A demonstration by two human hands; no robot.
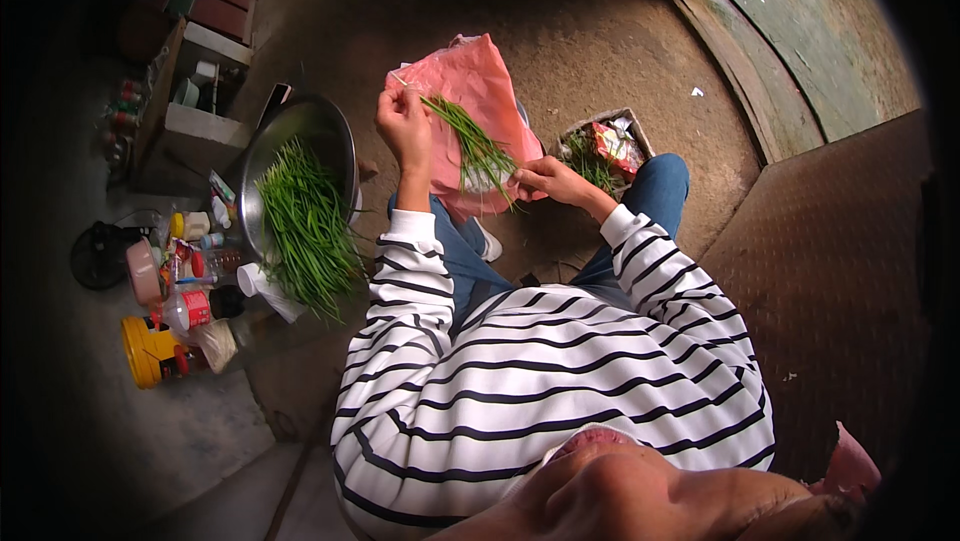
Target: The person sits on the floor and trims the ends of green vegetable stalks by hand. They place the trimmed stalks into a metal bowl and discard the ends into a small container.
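My left hand (403, 124) is closed around thin green stalks that look like garlic chives, and a pale stem end pokes out above its fingers. The loose bunch of chives (472, 137) slants from there down to the right, over a pink plastic bag (480, 72). At the leafy ends, my right hand (551, 179) pinches some tips between thumb and fingers. The bag is spread in front of my knees, over something mostly hidden with a greyish rim. To the left, a large steel basin (351, 143) holds a heap of green chives (307, 229), some hanging over its near edge.
A box (641, 132) with green scraps and a red wrapper stands beyond my right knee. Left of the basin are bottles, jars, a yellow tub (141, 352) and a pink bowl (144, 271). A wooden cabinet (196, 124) stands behind them. At right lies a doorway sill (727, 79).
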